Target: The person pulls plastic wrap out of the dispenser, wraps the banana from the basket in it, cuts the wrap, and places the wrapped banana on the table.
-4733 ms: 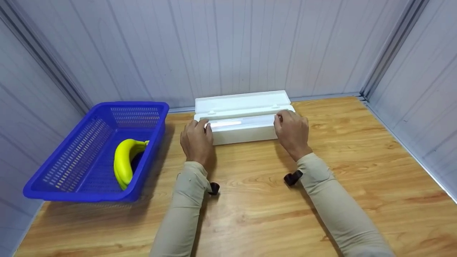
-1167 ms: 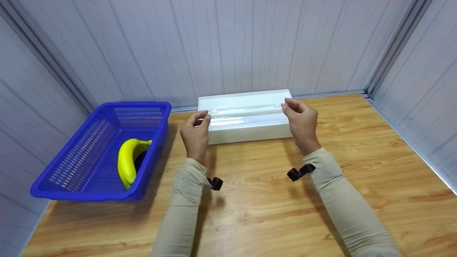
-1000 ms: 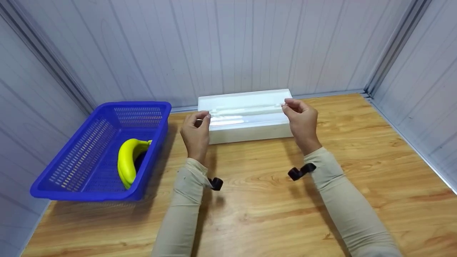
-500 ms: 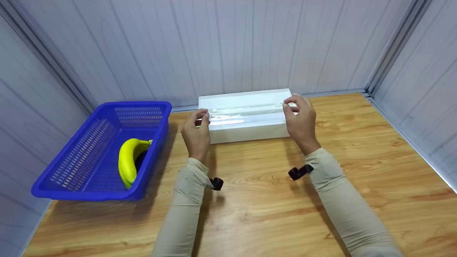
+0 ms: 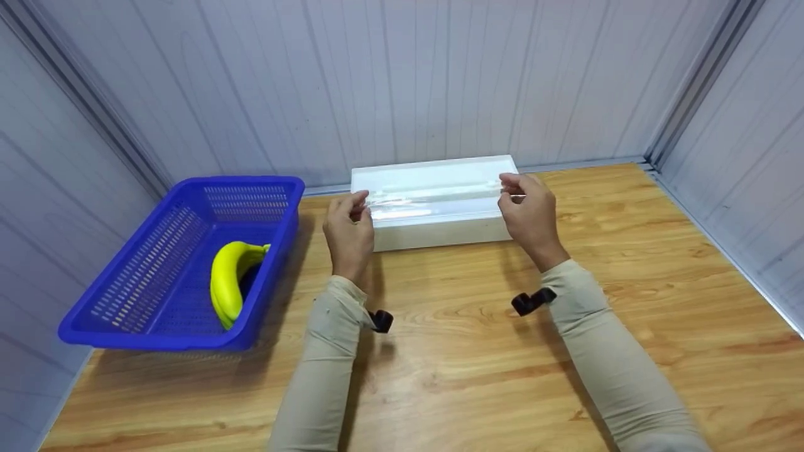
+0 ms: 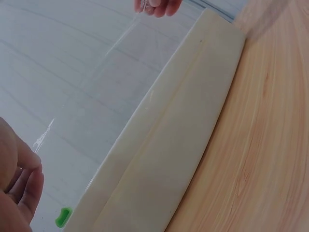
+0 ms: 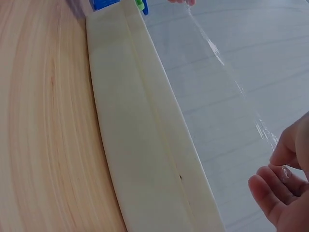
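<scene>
A white cling film dispenser point(image 5: 443, 233) rests on the table by the back wall, its lid point(image 5: 433, 169) raised. From it comes clear cling film point(image 7: 213, 47), whose gathered edge stretches between the two hands. At the left end, my left hand point(image 5: 349, 235) pinches the film between thumb and fingers. My right hand point(image 5: 532, 216) pinches the other end, with film bunched at the fingertips in the right wrist view. Both hands are just above the dispenser. Near the left hand, a small green piece point(image 6: 63, 217) shows at the dispenser's end. The roll itself is hard to make out.
A blue plastic basket point(image 5: 147, 342) stands to the left, with yellow bananas point(image 5: 226, 282) inside; a dark thing beside them is mostly hidden. Wood-grain table point(image 5: 452, 364) extends before the dispenser. Panelled walls point(image 5: 414, 81) enclose the back and sides.
Since the earliest frame, both hands have risen from the dispenser, drawing the film edge up. In the last second they have shifted only slightly, the left fingers re-set on the film.
</scene>
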The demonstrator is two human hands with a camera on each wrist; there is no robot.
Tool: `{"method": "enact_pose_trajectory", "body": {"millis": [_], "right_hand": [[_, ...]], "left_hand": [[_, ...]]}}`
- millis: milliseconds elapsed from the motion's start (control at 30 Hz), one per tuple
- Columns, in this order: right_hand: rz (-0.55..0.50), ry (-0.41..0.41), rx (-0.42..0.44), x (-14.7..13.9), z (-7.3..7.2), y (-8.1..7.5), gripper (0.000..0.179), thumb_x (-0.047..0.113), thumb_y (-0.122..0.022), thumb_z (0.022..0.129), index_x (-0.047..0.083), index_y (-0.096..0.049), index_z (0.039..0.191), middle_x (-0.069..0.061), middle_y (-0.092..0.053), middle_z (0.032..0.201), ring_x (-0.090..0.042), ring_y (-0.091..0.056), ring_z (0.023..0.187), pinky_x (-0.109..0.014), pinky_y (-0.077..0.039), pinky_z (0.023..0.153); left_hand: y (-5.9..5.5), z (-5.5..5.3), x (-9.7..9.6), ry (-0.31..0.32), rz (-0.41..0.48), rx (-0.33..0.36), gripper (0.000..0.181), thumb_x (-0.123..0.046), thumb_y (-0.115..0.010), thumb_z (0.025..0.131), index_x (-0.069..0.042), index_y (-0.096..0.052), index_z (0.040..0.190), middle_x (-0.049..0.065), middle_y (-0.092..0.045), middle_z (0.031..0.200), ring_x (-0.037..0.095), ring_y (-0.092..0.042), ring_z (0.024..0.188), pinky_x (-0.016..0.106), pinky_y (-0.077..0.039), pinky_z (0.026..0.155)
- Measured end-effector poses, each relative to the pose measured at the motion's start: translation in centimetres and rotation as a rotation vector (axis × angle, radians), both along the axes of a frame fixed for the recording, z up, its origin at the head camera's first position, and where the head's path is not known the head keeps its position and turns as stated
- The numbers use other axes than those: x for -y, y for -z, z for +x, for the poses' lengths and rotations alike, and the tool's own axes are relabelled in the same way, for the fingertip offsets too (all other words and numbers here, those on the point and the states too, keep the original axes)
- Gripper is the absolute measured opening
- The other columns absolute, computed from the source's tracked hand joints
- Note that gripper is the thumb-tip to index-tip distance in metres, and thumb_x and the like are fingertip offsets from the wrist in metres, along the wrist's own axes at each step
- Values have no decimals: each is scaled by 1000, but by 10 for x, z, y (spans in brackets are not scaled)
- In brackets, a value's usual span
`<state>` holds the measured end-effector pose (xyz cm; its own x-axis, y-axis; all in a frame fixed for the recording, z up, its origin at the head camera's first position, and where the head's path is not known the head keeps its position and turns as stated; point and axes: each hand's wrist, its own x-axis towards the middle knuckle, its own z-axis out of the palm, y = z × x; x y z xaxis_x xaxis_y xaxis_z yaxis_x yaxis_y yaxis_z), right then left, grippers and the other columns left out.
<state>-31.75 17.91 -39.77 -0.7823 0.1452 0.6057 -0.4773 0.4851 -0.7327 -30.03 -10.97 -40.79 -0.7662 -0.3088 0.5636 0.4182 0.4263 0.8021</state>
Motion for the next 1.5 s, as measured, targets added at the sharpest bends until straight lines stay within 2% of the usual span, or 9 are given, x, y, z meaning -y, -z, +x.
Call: {"method": "enact_pose_trajectory", "body": {"millis": [133, 367, 600, 767, 900, 1000, 1200, 1367, 1500], "right_hand": [[52, 6, -38, 0, 0, 1, 29, -10, -54, 83, -8, -74, 104, -16, -63, 98, -21, -64, 85, -20, -53, 73], [187, 69, -136, -2, 0, 4, 16, -6, -60, 88, -5, -75, 93, -15, -62, 96, -24, -63, 84, -35, -54, 74], [238, 105, -168, -5, -2, 5, 15, -2, -60, 91, -8, -74, 96, -18, -63, 91, -27, -61, 78, -37, -50, 71], [284, 192, -121, -6, 1, 3, 18, 8, -63, 94, -4, -75, 99, -17, -61, 90, -27, -63, 75, -39, -50, 66], [298, 229, -53, -6, 2, 1, 19, 16, -63, 96, 3, -76, 100, -11, -63, 80, -23, -59, 67, -39, -43, 59], [215, 181, 9, -5, 2, 1, 18, 17, -62, 97, 3, -75, 99, -7, -66, 73, -20, -58, 64, -32, -41, 59], [-32, 42, 118, -4, 2, -1, 19, 14, -62, 99, -1, -73, 103, -9, -74, 87, -23, -71, 78, -20, -52, 64], [-125, 5, 150, -2, 4, -4, 21, 18, -67, 98, 1, -73, 108, -10, -75, 96, -21, -72, 87, -22, -55, 70], [-192, -21, 168, -2, 4, -5, 22, 18, -64, 99, 1, -73, 111, -12, -75, 101, -20, -72, 92, -27, -58, 73]], "left_hand": [[2, -1, 0, -40, -44, -2, 26, 9, -68, 86, 4, -73, 112, 14, -62, 93, 23, -63, 84, 31, -54, 77], [3, 0, 0, -95, -115, -8, 13, -1, -73, 88, 1, -78, 100, 11, -61, 86, 22, -61, 78, 32, -51, 71], [1, 2, 0, -139, -127, 60, 9, -14, -76, 90, -6, -80, 94, 7, -57, 85, 18, -58, 74, 32, -47, 66], [-1, 4, 2, -157, -128, 140, 13, -25, -74, 93, -15, -80, 97, 1, -59, 73, 16, -56, 66, 35, -41, 60], [-2, 5, 1, -85, -19, 195, 17, -28, -69, 96, -15, -79, 100, -3, -65, 65, 13, -62, 56, 31, -43, 54], [-1, 4, 1, -24, 83, 192, 19, -24, -69, 97, -9, -79, 100, -2, -70, 71, 14, -66, 58, 28, -48, 52], [-3, 3, 1, 72, 272, 197, 17, -16, -70, 95, -1, -77, 100, 12, -75, 91, 18, -70, 69, 25, -53, 58], [-6, 2, 2, 132, 392, 250, 20, -16, -70, 96, -2, -76, 109, 14, -75, 101, 20, -72, 77, 26, -55, 60], [-7, 1, 1, 182, 455, 244, 25, -15, -68, 97, 2, -73, 115, 12, -75, 104, 23, -73, 82, 26, -56, 60]]}}
